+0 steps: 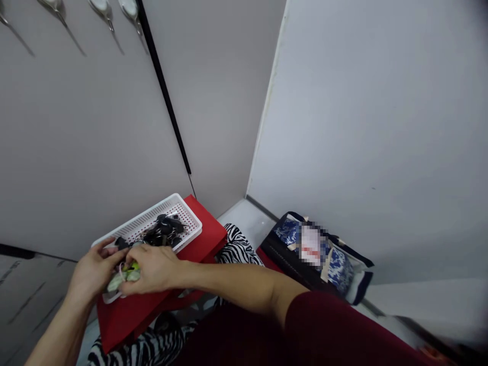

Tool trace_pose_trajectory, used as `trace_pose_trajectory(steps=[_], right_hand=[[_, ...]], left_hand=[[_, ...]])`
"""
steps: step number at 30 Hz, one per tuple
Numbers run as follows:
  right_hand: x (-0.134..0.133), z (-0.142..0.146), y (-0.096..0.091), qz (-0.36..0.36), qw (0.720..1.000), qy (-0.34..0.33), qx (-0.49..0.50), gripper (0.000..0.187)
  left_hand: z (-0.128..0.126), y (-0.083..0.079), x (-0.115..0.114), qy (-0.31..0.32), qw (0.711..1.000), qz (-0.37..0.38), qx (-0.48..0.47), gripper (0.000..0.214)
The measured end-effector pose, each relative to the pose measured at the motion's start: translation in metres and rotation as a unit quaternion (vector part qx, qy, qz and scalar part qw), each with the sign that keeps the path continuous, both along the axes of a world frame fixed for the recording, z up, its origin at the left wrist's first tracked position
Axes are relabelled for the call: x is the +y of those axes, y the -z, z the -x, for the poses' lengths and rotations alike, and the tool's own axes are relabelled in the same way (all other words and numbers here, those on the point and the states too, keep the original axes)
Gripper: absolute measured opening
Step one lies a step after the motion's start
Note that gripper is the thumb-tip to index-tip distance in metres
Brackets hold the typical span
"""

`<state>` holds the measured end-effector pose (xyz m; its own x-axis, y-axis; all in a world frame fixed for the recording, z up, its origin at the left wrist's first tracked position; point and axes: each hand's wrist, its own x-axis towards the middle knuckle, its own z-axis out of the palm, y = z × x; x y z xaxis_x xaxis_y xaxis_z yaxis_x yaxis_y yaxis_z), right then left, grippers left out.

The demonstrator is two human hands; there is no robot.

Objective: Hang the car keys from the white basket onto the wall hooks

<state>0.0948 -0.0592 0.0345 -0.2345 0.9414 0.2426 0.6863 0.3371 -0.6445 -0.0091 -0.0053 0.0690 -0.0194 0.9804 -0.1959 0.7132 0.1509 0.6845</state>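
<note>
Green-and-yellow bundle | under right hand, left hand at its left | hands together, closed on it | white plastic tray just beyond

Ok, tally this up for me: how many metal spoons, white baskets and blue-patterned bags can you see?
Metal spoons: 4 (one cut off by the picture's edge)
White plastic basket: 1
Blue-patterned bag: 1
Total: 6
</note>
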Motion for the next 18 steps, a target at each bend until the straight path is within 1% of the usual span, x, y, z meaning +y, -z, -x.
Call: trace_pose_trajectory(steps=[1,2,3,5,6,8,11,14,16,18], right_hand=[[0.000,0.000,0.001,-0.004,1.000,0.000,0.002,0.037],[0.000,-0.001,0.002,-0.009,1.000,0.000,0.006,0.030],[0.001,-0.003,0.002,-0.014,1.000,0.002,0.012,0.025],[0.003,-0.007,0.003,-0.021,0.999,0.009,0.027,0.018],[0.005,-0.010,0.003,-0.022,0.999,0.013,0.037,0.017],[0.009,-0.015,0.002,-0.021,0.998,0.023,0.053,0.016],[0.013,-0.023,0.000,-0.015,0.997,0.037,0.073,0.017],[0.015,-0.028,-0.003,-0.016,0.996,0.046,0.079,0.020],[0.014,-0.031,-0.004,-0.032,0.996,0.040,0.079,0.022],[0.012,-0.033,-0.006,-0.052,0.995,0.028,0.080,0.028]], left_hand=[[-0.001,0.001,-0.003,-0.035,0.994,0.040,-0.093,0.034],[-0.001,0.001,-0.006,-0.067,0.980,0.079,-0.171,0.035],[-0.002,0.001,-0.008,-0.086,0.965,0.107,-0.222,0.033],[-0.004,-0.002,-0.011,-0.092,0.947,0.138,-0.274,0.024],[-0.006,-0.004,-0.012,-0.084,0.944,0.132,-0.292,0.019],[-0.012,-0.011,-0.014,-0.075,0.936,0.075,-0.336,0.013],[-0.023,-0.021,-0.016,-0.072,0.910,-0.020,-0.408,0.021],[-0.034,-0.030,-0.019,-0.063,0.891,-0.073,-0.445,0.028],[-0.036,-0.034,-0.019,-0.048,0.884,-0.101,-0.454,0.032],[-0.034,-0.035,-0.013,-0.045,0.893,-0.130,-0.428,0.035]])
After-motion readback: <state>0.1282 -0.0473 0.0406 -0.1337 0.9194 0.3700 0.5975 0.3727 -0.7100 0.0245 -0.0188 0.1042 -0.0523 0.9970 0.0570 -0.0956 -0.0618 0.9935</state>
